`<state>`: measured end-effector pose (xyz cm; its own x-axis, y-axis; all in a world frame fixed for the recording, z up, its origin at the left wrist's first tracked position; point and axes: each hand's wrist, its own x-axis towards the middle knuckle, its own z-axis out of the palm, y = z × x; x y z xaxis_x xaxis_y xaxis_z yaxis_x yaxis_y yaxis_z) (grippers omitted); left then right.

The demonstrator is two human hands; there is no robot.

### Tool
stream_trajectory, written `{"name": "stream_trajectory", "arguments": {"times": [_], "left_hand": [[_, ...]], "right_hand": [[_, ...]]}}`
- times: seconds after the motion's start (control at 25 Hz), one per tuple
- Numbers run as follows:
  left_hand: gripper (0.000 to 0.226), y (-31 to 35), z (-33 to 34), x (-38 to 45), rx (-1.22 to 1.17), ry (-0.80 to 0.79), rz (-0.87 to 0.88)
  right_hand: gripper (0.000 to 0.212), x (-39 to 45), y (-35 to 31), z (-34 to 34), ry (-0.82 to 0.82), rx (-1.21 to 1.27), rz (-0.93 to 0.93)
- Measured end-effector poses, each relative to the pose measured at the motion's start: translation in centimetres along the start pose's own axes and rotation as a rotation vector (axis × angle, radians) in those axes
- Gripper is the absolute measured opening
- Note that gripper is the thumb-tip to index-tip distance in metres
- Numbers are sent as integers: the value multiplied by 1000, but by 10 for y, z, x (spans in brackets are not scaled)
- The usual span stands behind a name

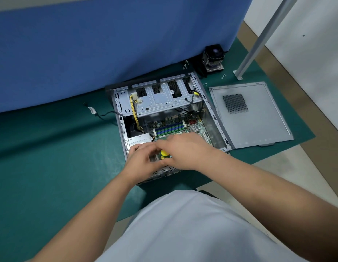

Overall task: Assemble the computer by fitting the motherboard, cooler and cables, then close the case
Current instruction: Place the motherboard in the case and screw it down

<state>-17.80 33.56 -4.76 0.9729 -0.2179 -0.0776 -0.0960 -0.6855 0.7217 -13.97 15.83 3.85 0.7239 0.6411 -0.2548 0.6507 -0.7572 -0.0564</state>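
Observation:
An open grey computer case point(213, 110) lies on its side on a green mat. The green motherboard point(175, 125) sits inside it, with blue memory slots showing. Over the case's near end, my right hand point(185, 150) grips a yellow-handled screwdriver point(163, 154). My left hand point(143, 161) is beside it with curled fingers near the tool's tip; what it pinches is hidden. The cooler point(213, 57) stands on the mat behind the case. The case's side panel point(258, 125) lies flat to the right.
Yellow and black cables point(133, 108) hang from the drive cage point(164, 99). A loose black cable point(105, 115) trails left of the case. Small screws point(223, 75) lie near the cooler. A blue cloth wall point(88, 44) backs the mat, a metal post point(258, 44) stands at right.

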Motion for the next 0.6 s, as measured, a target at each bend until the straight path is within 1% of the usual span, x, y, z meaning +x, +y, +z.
{"name": "stream_trajectory", "arguments": {"times": [0.04, 0.12, 0.2, 0.24, 0.28, 0.32, 0.4, 0.44, 0.56, 0.6], "left_hand": [[43, -1, 0, -1, 8, -8, 12], [48, 1, 2, -1, 46, 6, 15], [51, 3, 4, -1, 66, 31, -8], [51, 4, 5, -1, 63, 46, -18], [46, 4, 5, -1, 56, 52, -27], [38, 3, 4, -1, 42, 40, -33], [24, 1, 3, -1, 11, 2, -34], [22, -1, 2, -1, 6, -10, -25], [28, -1, 4, -1, 55, -33, -26], [26, 0, 5, -1, 66, -35, -40]], "right_hand": [[41, -2, 0, 1, -6, 14, -5], [41, 0, -6, 5, 3, 17, 85], [56, 4, -13, 7, -22, -20, 173], [63, 5, -12, 8, -37, -43, 181], [67, 5, -11, 8, -37, -50, 167], [65, 3, -8, 8, -21, -26, 132], [49, -4, -3, 5, -5, 30, 20], [44, -6, -2, 2, -8, 47, -5], [41, -4, -10, -5, 1, 50, 39], [40, -1, -16, -5, 2, 34, 38]]}}
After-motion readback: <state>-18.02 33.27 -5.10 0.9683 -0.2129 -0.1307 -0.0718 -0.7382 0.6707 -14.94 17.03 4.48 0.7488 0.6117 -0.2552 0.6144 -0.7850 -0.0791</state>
